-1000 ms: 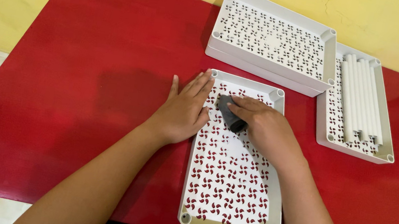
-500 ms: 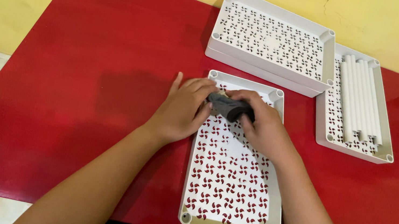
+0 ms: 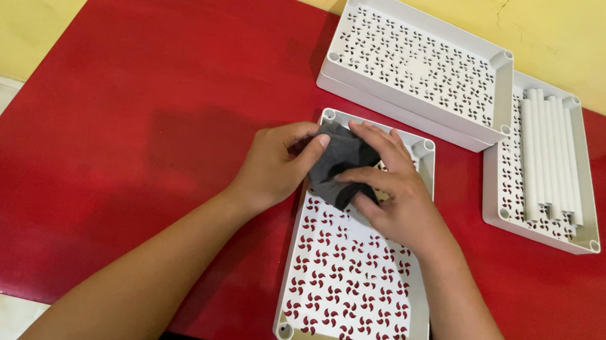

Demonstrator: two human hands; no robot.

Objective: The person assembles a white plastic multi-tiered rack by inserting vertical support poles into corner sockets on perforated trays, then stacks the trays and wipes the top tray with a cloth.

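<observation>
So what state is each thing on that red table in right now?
Dark cloth: bunched up, held by both hands over the far end of the near tray.
Left hand: gripping the cloth's left side.
Right hand: fingers pressed on the cloth.
Near tray: lying flat, otherwise empty.
Stacked trays: top one empty.
Right tray: holding white tubes laid side by side.

No pkgs, labels, signs or screens in view, only plain trays on the table.

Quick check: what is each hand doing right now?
Left hand: closed on the dark grey cloth, gripping its left edge.
Right hand: fingers pinching the same cloth over the white perforated tray.
</observation>
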